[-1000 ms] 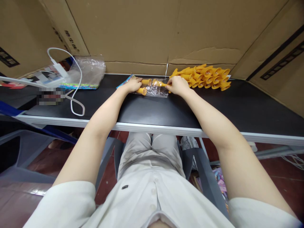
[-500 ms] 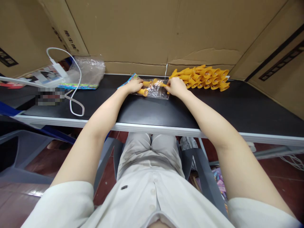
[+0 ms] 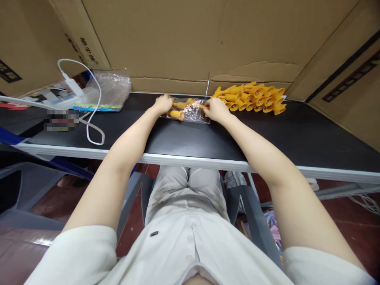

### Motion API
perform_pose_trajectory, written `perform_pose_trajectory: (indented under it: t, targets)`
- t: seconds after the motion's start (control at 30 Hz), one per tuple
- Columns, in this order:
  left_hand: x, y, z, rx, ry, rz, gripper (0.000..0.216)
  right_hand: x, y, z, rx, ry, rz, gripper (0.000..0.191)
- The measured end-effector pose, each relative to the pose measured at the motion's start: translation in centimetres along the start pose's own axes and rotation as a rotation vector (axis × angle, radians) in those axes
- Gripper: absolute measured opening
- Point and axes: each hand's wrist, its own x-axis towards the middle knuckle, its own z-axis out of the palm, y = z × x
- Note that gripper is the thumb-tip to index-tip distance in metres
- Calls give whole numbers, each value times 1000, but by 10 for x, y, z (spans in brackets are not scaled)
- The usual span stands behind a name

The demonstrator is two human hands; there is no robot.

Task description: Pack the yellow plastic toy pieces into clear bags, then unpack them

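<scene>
A clear plastic bag (image 3: 192, 114) lies on the black table (image 3: 184, 136) with a few orange plastic toy pieces (image 3: 178, 114) in it. My left hand (image 3: 163, 104) is closed on the bag's left end. My right hand (image 3: 215, 109) pinches an orange piece at the bag's right end. A pile of several more orange toy pieces (image 3: 252, 98) lies just right of my right hand, against the cardboard wall.
Cardboard boxes (image 3: 190, 39) wall in the back and both sides. At the left lie a stack of clear bags with colourful cards (image 3: 105, 93), a white charger and cable (image 3: 86, 103). The table's white front edge (image 3: 192, 162) runs above my lap.
My left hand has slid a little back and left along the bag, covering the colourful card end. My right hand has shifted slightly left with the orange piece.
</scene>
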Motion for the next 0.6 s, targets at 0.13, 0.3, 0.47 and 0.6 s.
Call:
perform_pose_trajectory:
  t: [0.13,0.3,0.47,0.6]
  targets:
    - [-1,-3,-4,-91,-23,-32,52,-3,-6,-3,43,-27,-76,33]
    - [-1,-4,-2,-159,-16,-11,48,-5,-12,-5,38,-28,-105,31]
    - [0,-7,0,-247,-34,-16,43,-4,-11,-2,73,-31,-184,36]
    - [5,-13,4,-310,-11,16,44,-3,-9,4,114,-45,-232,44]
